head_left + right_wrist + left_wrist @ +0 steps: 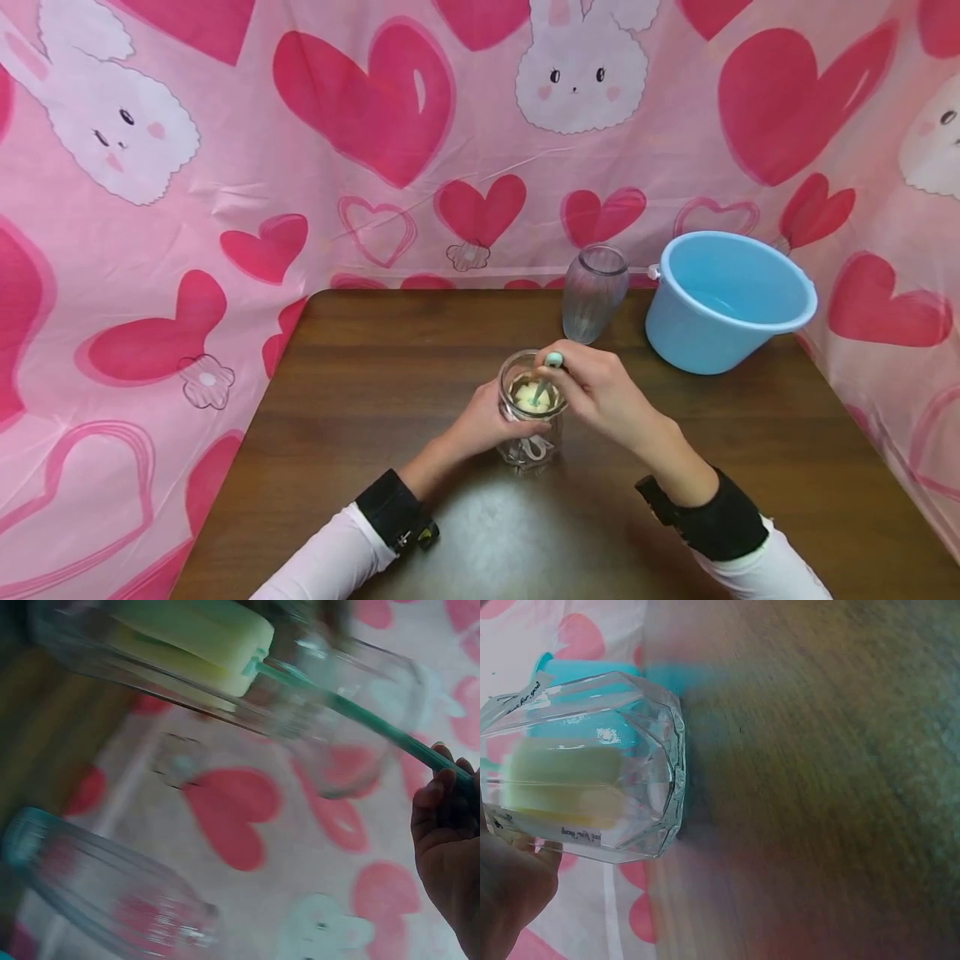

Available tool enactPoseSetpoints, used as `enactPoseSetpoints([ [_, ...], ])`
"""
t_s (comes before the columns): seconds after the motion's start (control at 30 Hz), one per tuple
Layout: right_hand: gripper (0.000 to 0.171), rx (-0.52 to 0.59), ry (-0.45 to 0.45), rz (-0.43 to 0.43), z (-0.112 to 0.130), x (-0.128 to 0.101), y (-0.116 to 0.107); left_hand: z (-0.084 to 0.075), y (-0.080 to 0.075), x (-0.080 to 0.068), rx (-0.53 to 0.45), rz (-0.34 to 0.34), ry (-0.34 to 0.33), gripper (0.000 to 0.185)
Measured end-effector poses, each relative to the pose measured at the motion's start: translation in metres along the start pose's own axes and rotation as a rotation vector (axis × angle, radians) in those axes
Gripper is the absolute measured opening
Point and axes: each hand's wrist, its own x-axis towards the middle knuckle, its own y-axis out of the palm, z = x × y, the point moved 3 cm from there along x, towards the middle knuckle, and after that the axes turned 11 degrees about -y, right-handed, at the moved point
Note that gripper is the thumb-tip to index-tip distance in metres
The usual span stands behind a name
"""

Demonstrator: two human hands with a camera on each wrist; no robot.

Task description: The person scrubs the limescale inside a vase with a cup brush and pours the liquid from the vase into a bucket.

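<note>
My left hand (487, 421) grips a clear, faceted glass jar (517, 454), fingers on its far side and thumb across its front. Handwritten-looking lettering marks the jar's side in the left wrist view. Inside sits the pale yellow-green sponge head (202, 634) of a bottle brush. Its teal handle (367, 720) comes out through the jar's mouth. My right hand (600, 392) pinches the end of that handle above the rim. In the left wrist view the jar's base (676, 772) is toward the wooden table, but contact there cannot be told.
Behind the jar, a ribbed clear glass vase (588, 304) stands near the table's back edge. A light blue bucket (693, 337) is at the back right. Pink cloth (315, 167) with hearts and rabbits hangs behind and beside the brown wooden table (360, 367).
</note>
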Motion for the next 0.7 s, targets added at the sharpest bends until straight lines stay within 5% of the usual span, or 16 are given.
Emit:
enactPoseSetpoints([
  [0.2, 0.014, -0.019, 0.130, 0.019, -0.001, 0.000, -0.005, -0.003, 0.001, 0.001, -0.002, -0.010, 0.008, 0.076],
  [0.43, 0.030, 0.084, 0.185, -0.086, 0.013, 0.015, -0.028, -0.004, -0.001, 0.002, -0.021, -0.010, -0.008, 0.083],
  [0.7, 0.010, 0.158, 0.234, -0.085, -0.005, -0.004, 0.003, -0.002, -0.001, 0.002, -0.020, 0.009, -0.024, 0.076],
])
